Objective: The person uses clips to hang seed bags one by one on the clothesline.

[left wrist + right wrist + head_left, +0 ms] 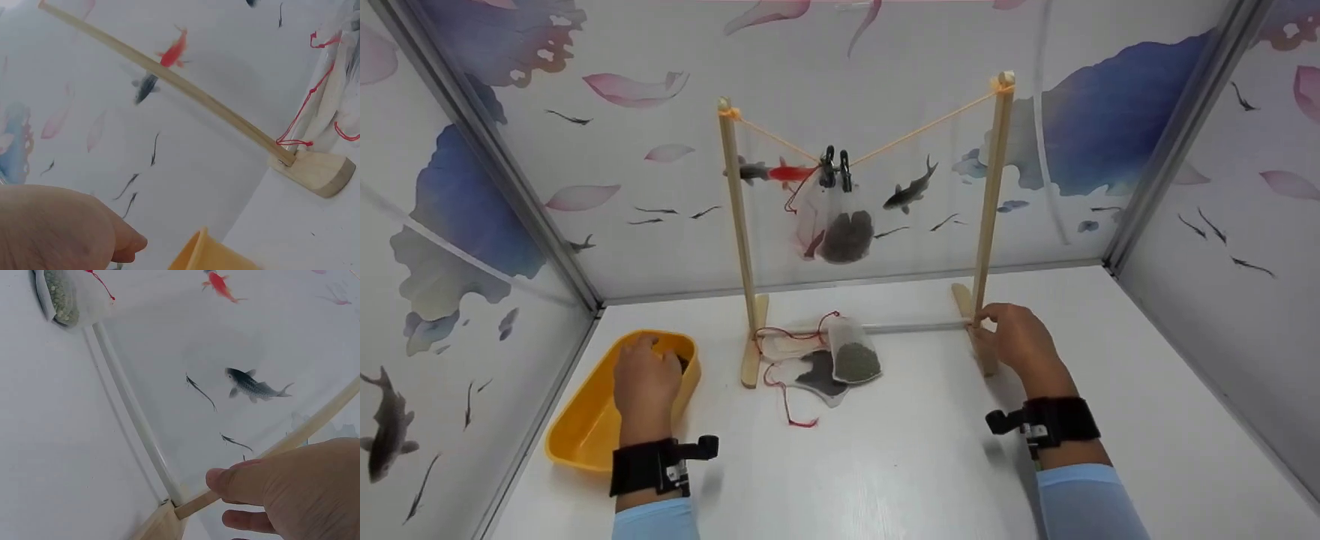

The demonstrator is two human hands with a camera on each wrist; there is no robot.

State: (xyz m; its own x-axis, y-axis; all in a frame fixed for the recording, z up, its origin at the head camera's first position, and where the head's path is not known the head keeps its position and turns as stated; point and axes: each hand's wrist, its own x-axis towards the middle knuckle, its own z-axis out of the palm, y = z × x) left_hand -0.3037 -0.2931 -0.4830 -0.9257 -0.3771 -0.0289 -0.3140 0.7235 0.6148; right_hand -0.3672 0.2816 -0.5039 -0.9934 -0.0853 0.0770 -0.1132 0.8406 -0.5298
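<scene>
My left hand (646,379) reaches down into a yellow plastic basket (577,439), its fingertips partly hidden. Beside those fingers a small dark thing (684,364) shows inside the basket; I cannot tell whether the hand holds it. My right hand (1020,337) pinches the right wooden post (992,202) low down, just above its foot, thumb and fingers around it in the right wrist view. From the orange string (926,139) between the posts, black clips (834,169) hang with a mesh pouch (847,236) of dark filling.
Between the posts, a drawstring pouch of green grains (856,360) overlaps a pouch with dark filling (819,375) on the white table (900,465). A pale rod (919,327) joins the feet. The left post (739,217) stands near the basket. Printed panels enclose the table.
</scene>
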